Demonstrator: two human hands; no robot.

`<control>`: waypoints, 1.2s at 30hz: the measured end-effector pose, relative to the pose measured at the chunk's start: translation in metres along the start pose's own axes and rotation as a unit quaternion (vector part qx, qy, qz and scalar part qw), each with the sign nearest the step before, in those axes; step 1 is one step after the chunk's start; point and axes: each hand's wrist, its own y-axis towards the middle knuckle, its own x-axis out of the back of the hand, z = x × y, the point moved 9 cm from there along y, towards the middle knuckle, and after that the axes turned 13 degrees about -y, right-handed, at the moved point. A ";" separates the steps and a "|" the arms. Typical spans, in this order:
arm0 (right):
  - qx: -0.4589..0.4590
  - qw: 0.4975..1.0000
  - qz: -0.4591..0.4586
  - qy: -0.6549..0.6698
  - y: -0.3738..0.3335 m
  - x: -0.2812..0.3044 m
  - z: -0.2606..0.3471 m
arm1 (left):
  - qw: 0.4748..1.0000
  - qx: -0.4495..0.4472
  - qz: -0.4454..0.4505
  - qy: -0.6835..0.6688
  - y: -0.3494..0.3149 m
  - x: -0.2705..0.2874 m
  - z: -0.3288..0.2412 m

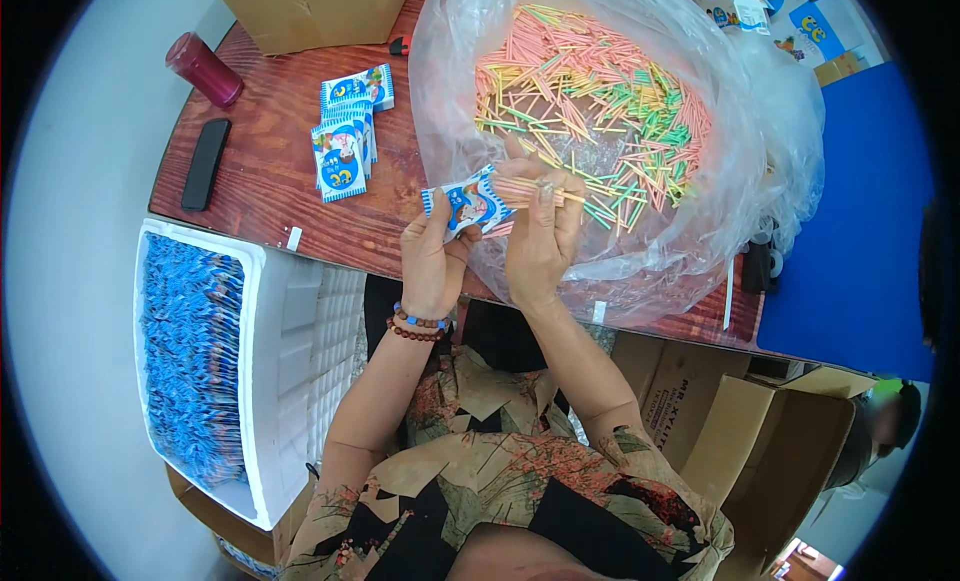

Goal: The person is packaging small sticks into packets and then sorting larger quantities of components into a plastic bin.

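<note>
My left hand (pixel 432 259) holds a small blue and white printed packet (pixel 466 203) by its lower edge, above the table's near edge. My right hand (pixel 541 233) pinches a bunch of thin pink and yellow sticks (pixel 522 189), their ends at the packet's open side. Just behind my hands, a big clear plastic bag (pixel 760 131) lies open on the wooden table (pixel 270 191), full of pink, yellow and green sticks (pixel 590 91). A beaded bracelet sits on my left wrist.
A small pile of the same packets (pixel 347 141) lies on the table to the left, with a black phone (pixel 205 164) and a dark red bottle (pixel 203 69). A white foam box (pixel 285 381) of blue packets stands at my left. Cardboard boxes (pixel 740 431) sit at my right.
</note>
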 end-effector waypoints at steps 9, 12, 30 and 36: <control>-0.003 0.965 0.147 -0.216 0.005 -0.018 0.000 | 1.000 -0.001 0.019 -0.017 0.008 -0.002 0.004; -0.001 0.943 0.214 -0.255 0.006 -0.022 -0.002 | 0.999 0.001 0.034 -0.024 0.009 0.002 0.004; 0.139 0.542 0.303 -0.772 0.141 0.000 -0.096 | 0.999 -0.013 -0.014 -0.036 -0.003 0.024 -0.012; 0.124 0.669 0.290 -0.674 0.138 0.000 -0.062 | 0.995 0.006 -0.007 -0.103 0.002 0.031 -0.016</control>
